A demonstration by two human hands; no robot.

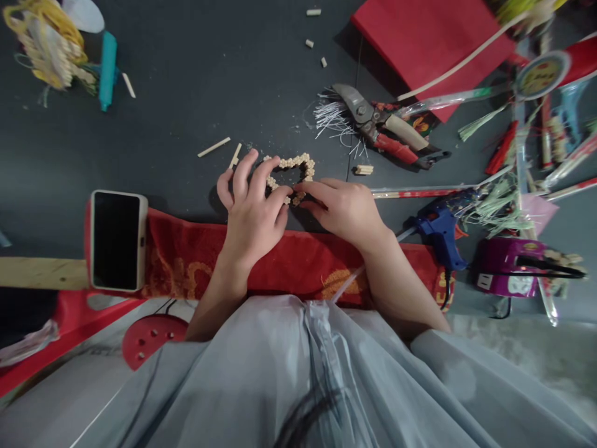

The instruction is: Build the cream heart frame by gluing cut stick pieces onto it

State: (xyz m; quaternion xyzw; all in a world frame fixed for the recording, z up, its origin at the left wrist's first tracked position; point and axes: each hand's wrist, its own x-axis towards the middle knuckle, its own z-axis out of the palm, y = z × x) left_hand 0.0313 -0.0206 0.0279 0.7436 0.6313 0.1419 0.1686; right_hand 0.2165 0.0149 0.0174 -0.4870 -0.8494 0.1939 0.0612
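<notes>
A small heart-shaped ring (305, 163) of pale, bumpy, bead-like pieces sits on the dark table before me. My left hand (254, 202) grips its left side between thumb and index finger, the other fingers spread on the table side. At the lower right of the ring, the thumb and fingers of my right hand (342, 205) are pinched on its edge. Part of the ring is hidden under my fingers. Just beyond my left fingertips lie two thin pale sticks (213, 147). A short bundle of pale sticks (364, 169) rests near my right hand.
Pruning shears (377, 121) and white wire ends (336, 118) lie beyond my right hand. A blue glue gun (441, 233) and purple spool-like object (508, 267) are at right. A phone (117, 241) lies on red cloth (186, 252) at left. A red bag (433, 40) is behind.
</notes>
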